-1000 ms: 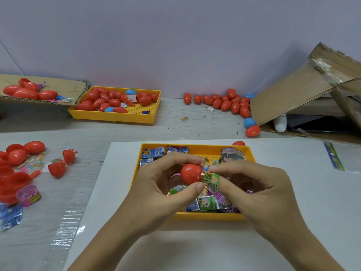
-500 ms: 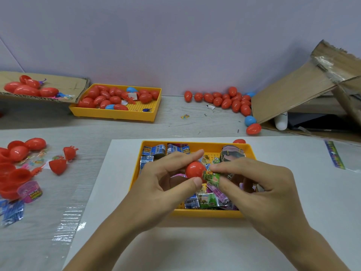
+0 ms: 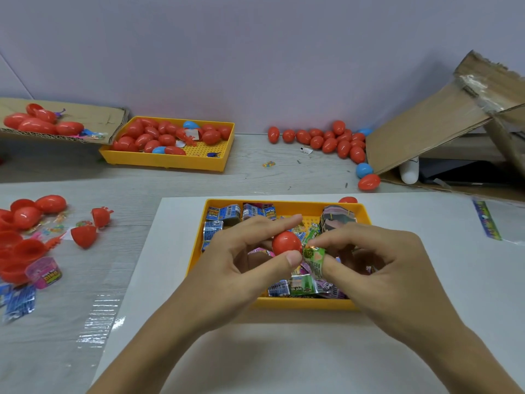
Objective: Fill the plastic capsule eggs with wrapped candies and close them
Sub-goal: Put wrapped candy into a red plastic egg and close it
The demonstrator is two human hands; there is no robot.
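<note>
A red capsule egg half [image 3: 286,242] is pinched between the thumb and fingers of my left hand [image 3: 241,263], over the near yellow tray [image 3: 306,304]. My right hand [image 3: 377,268] pinches a green wrapped candy [image 3: 314,255] right against the egg's right side. The tray under both hands holds several wrapped candies [image 3: 227,214] in blue, green and pink. I cannot see the egg's opening.
A second yellow tray [image 3: 170,162] of red and blue eggs sits at the back left. Closed eggs [image 3: 329,140] lie in a row by the wall. Open red halves [image 3: 25,220] and wrappers lie at the left. A cardboard box [image 3: 443,120] stands at the right.
Both hands have shifted slightly away from me over the tray. The green candy is now pressed closer against the egg.
</note>
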